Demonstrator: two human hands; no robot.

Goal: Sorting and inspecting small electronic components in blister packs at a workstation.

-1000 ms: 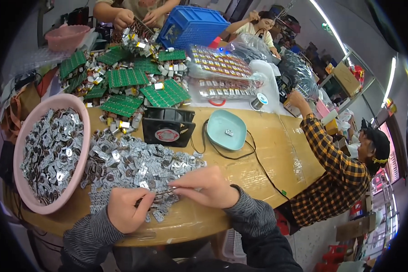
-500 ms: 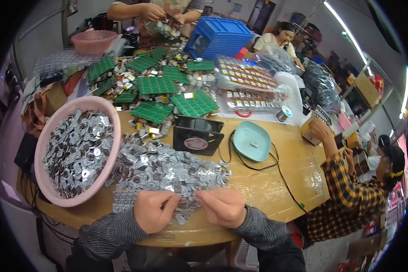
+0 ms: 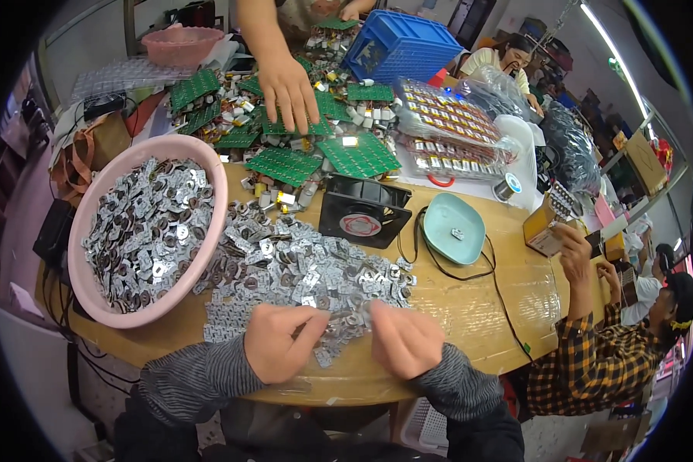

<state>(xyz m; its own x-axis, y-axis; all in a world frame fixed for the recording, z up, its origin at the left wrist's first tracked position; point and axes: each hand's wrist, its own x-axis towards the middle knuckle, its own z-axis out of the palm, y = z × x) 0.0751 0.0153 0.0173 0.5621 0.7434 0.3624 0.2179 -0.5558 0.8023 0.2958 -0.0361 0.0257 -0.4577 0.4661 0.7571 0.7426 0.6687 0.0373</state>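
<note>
My left hand (image 3: 283, 343) and my right hand (image 3: 408, 340) are just above the table's near edge, fingertips facing across a small gap. Thumb and forefinger are pinched together on each hand. Whatever is in the pinches is too small and blurred to make out. Right beyond my fingers spreads a heap of small grey metal parts (image 3: 304, 266), several with dark round pieces on them. Beside my left hand, more of these parts lie flat in close rows (image 3: 231, 317). One loose metal part (image 3: 323, 357) lies between my wrists.
A pink basin (image 3: 217, 202) full of similar parts stands left. Beyond the heap are a black fan (image 3: 362, 212), a teal dish (image 3: 470, 223) with one part, and green circuit boards (image 3: 285, 165). A cable (image 3: 500, 308) crosses the right side. Two co-workers sit right; another reaches in opposite.
The view has shifted, so the table things appear farther right and higher. My fingertips are slightly farther apart. The co-worker opposite has reached a hand down onto the green boards.
</note>
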